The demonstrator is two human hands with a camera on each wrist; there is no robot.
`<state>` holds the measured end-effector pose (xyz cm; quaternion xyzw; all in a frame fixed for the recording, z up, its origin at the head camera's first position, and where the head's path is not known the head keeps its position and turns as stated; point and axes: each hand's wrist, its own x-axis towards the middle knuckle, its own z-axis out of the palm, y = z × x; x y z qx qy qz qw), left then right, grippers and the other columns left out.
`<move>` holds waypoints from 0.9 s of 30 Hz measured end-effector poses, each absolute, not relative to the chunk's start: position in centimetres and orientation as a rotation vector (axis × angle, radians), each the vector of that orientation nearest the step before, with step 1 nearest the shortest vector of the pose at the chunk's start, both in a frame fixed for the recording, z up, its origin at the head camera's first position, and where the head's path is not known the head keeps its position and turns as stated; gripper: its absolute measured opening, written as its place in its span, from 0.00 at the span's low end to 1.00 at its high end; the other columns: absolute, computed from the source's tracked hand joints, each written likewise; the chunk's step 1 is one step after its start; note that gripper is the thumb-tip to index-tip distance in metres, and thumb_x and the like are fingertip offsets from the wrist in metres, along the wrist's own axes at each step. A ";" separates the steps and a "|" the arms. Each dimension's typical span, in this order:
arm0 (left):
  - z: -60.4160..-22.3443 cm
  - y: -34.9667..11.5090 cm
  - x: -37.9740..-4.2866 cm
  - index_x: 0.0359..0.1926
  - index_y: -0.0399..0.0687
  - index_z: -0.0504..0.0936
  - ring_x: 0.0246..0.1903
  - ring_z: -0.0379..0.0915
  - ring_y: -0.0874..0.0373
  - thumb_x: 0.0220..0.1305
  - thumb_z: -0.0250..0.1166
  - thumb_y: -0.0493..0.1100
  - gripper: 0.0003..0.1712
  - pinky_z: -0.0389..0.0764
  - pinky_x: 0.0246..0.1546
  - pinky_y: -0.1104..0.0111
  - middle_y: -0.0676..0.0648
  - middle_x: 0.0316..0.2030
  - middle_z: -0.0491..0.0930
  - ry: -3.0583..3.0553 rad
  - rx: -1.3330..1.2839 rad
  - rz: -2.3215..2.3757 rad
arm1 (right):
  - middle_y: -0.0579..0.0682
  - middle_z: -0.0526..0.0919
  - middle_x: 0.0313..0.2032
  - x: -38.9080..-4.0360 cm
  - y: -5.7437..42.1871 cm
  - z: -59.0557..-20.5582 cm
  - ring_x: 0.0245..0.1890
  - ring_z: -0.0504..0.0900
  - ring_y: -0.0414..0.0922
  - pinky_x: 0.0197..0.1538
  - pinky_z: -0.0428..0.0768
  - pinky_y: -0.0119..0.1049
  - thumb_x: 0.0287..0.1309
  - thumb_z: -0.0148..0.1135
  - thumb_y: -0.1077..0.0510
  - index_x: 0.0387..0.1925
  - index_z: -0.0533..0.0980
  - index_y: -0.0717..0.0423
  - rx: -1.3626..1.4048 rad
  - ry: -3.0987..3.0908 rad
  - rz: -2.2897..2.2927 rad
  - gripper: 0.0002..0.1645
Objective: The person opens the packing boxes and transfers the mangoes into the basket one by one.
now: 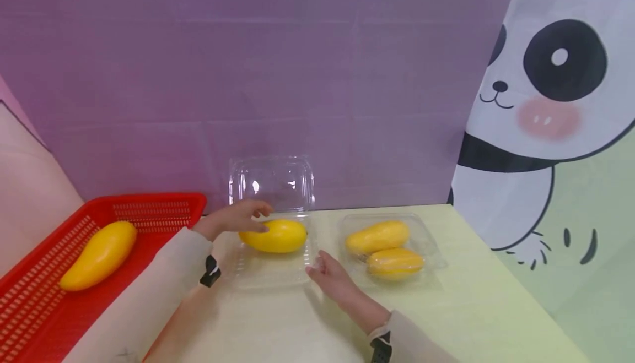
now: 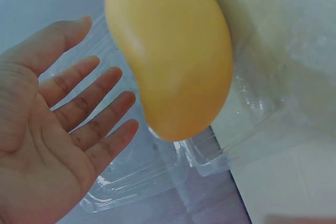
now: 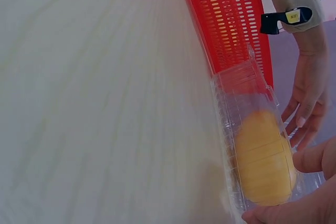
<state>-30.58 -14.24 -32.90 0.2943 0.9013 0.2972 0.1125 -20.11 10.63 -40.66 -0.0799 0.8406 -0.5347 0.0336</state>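
Note:
A yellow mango (image 1: 283, 237) lies in the back half of a clear plastic clamshell box (image 1: 270, 281), whose lid (image 1: 273, 187) stands raised behind it. Over the mango's left end hovers my left hand (image 1: 240, 217); in the left wrist view its fingers (image 2: 97, 103) are spread and relaxed beside the mango, holding nothing. At the box's right side, my right hand (image 1: 333, 279) pinches the rim between thumb and fingers, as the right wrist view shows from close by.
On the left stands a red plastic basket (image 1: 144, 196) with another mango (image 1: 101, 255) inside. To the right, a second clear box (image 1: 431, 242) contains two yellow mangoes (image 1: 379, 236). A purple cloth wall (image 1: 347, 87) rises behind the pale table (image 1: 476, 297).

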 end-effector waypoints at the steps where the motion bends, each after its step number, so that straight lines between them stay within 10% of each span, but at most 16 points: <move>1: -33.0 -14.2 -30.7 0.58 0.38 0.72 0.55 0.67 0.41 0.62 0.63 0.41 0.25 0.72 0.55 0.50 0.37 0.56 0.73 2.648 0.846 0.870 | 0.50 0.67 0.30 -20.1 10.6 -40.6 0.34 0.67 0.45 0.43 0.71 0.40 0.61 0.59 0.57 0.64 0.54 0.78 -0.245 2.583 -1.646 0.40; 27: -34.9 -12.8 -31.3 0.56 0.41 0.75 0.50 0.71 0.47 0.50 0.72 0.37 0.30 0.70 0.58 0.52 0.43 0.50 0.76 2.752 0.837 0.638 | 0.49 0.66 0.28 -19.9 10.4 -40.7 0.33 0.67 0.44 0.43 0.70 0.40 0.61 0.59 0.57 0.64 0.54 0.78 -0.258 2.571 -1.649 0.40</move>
